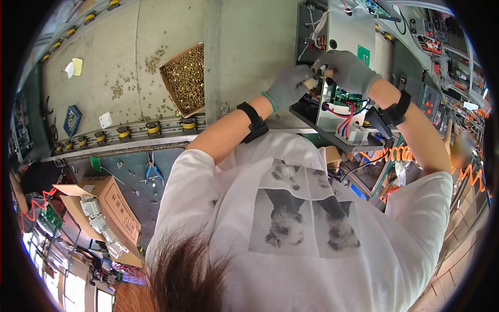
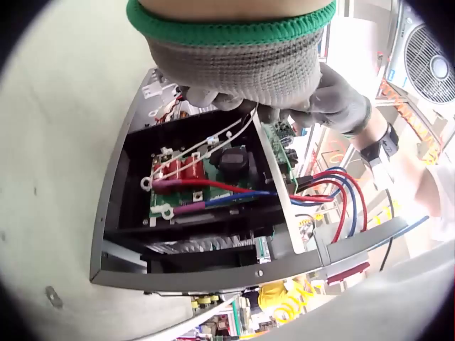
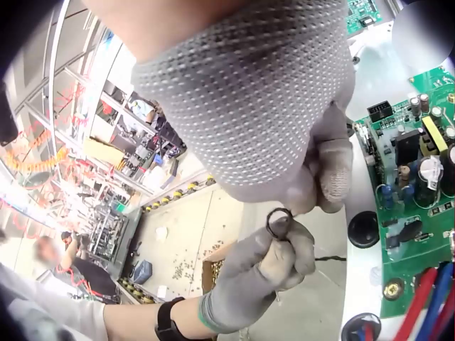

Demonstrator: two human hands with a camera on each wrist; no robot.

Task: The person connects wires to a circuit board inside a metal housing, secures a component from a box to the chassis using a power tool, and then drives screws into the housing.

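Both hands wear grey knit gloves and meet over an open electronics chassis [image 2: 106, 249]. In the right wrist view, the left hand [image 3: 249, 284] pinches a small black ring [image 3: 279, 222] between its thumb and fingers. Close above it is the right hand [image 3: 263, 106], its fingers curled and its fingertips right at the ring's upper edge; what lies between them is hidden. Beside them stands a white metal panel [image 3: 362, 277] with black grommets [image 3: 363, 229] in it. A green circuit board [image 3: 419, 249] is behind that panel. Red and blue wires [image 2: 348, 199] come out past the panel.
A cardboard box of brass-coloured fasteners [image 1: 184, 78] lies left of the hands, with loose ones scattered around it. Rollers [image 1: 153, 127] line the bench's near rail. Blue-handled pliers [image 1: 151, 171] and an open carton [image 1: 112, 208] are at the lower left.
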